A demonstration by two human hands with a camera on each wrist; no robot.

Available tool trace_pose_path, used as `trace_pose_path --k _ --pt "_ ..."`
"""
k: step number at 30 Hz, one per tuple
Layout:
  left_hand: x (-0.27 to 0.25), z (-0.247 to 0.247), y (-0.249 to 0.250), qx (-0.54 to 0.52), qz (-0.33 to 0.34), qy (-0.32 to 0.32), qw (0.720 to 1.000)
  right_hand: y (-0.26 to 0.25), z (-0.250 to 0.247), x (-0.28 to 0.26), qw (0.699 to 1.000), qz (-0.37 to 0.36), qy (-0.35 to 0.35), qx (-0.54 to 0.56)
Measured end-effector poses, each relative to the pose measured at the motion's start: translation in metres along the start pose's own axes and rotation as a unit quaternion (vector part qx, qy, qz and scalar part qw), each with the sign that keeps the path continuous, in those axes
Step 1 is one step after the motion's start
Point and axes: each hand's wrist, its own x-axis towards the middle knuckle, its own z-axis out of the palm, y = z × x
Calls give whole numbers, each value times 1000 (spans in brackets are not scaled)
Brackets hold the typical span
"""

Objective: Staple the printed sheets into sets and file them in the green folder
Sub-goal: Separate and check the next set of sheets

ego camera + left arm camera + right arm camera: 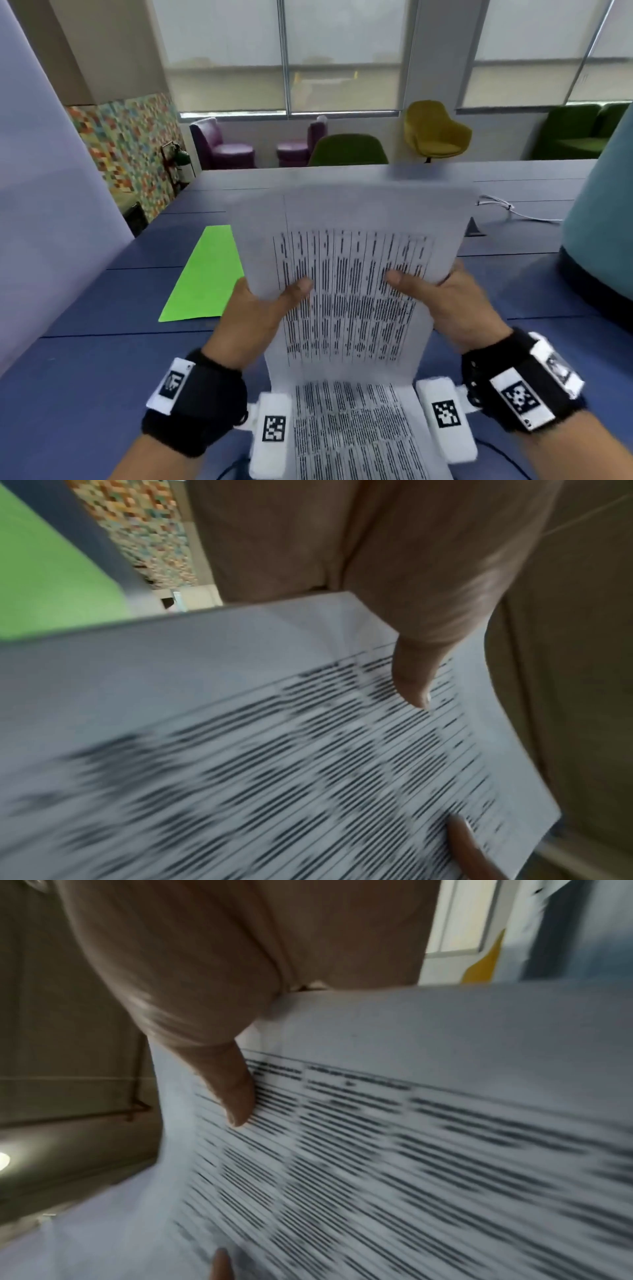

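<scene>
Soft daylight enters through the shaded windows (284, 58), even and without hard shadows. Head view bends at its edges. Both wrist views are motion-blurred, the printed sheets (274, 750) smeared.

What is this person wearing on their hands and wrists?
The left hand and right hand are bare, with no sleeves. Each wrist has a black strap carrying white blocks printed with black-and-white square code patterns. Thin dark cables trail below the blocks.
</scene>
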Motion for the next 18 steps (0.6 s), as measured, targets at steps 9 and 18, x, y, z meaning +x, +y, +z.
trace_pose_path --k 9,18 --pt "-9 -5 -49 59 -137 8 989 40 -8 11 990 119 -11 -74" --pt "6 -24 -41 -82 -192 93 974 56 1 -24 961 258 -77 -65"
